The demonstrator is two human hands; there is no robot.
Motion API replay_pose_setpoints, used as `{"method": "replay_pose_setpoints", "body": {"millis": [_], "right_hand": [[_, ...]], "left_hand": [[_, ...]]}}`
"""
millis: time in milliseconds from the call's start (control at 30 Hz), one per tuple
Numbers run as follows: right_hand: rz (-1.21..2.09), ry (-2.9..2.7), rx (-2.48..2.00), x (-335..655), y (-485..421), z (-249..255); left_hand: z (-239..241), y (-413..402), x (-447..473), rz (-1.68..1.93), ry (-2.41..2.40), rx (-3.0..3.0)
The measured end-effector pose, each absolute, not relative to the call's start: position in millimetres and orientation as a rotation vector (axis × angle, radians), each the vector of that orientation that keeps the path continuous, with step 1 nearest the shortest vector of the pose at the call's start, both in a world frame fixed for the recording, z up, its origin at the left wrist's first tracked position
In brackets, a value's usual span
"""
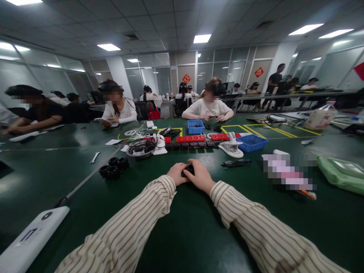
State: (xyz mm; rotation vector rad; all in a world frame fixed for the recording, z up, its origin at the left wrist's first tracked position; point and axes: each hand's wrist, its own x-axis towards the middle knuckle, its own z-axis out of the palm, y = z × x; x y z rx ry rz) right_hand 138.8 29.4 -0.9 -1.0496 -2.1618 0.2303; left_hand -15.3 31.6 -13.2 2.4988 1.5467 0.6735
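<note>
A small black part was enclosed between the left hand and right hand, both closed on it from opposite sides, apparently for steadiness. Contact with the green table was indeterminable. Black round parts stood clustered leftward, presumably for easy reach.
</note>
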Motion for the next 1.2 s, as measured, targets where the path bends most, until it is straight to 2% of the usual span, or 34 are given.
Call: {"method": "replay_pose_setpoints", "body": {"millis": [233, 400, 633, 933, 1200], "right_hand": [[0.203, -2.054, -1.246, 138.1, 29.4, 2.0], [0.233, -2.106, -1.169, 137.5, 33.6, 2.0], [0.330, -2.184, -0.942, 140.0, 33.6, 2.5], [0.308, -2.006, -1.176, 142.1, 33.9, -0.8], [0.294, -2.123, -1.099, 140.8, 31.9, 1.7]], "left_hand": [[-7.6, 25.4, -8.6, 0.784, 1.713, 2.436], [-6.6, 26.4, -8.3, 0.717, 1.719, 2.491], [-12.4, 33.7, -15.9, 0.748, 1.411, 2.523], [-5.0, 22.1, -9.3, 0.796, 1.757, 2.436], [-7.4, 24.8, -12.2, 0.757, 1.620, 2.528]]}}
